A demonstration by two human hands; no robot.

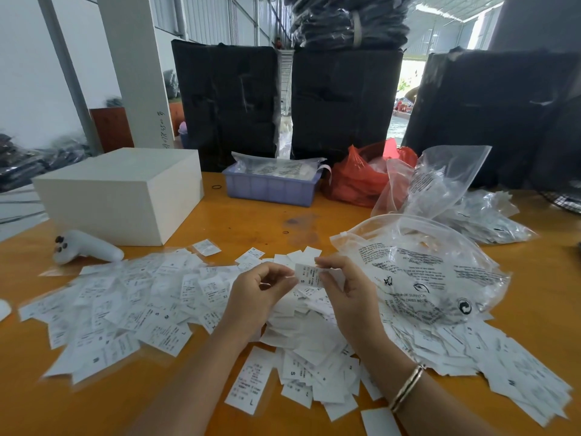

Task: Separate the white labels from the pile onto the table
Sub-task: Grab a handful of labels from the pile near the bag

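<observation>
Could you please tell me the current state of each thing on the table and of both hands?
Left hand: fingers curled, pinching the label's left edge.
Right hand: pinching the label's right edge.
Held label: lifted above the pile, between both hands.
Label pile: spread loosely across the table.
Clear zip bag: lying crumpled beside the pile.
Blue tray: filled with bagged items.
White box: closed.

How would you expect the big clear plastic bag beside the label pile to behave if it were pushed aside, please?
The clear plastic bag looks thin and crumpled, so it would probably fold and slide rather than move stiffly. It seems puffed and nearly empty, so likely very light. Its edge lies over the white labels, so a push may drag some along.
</observation>
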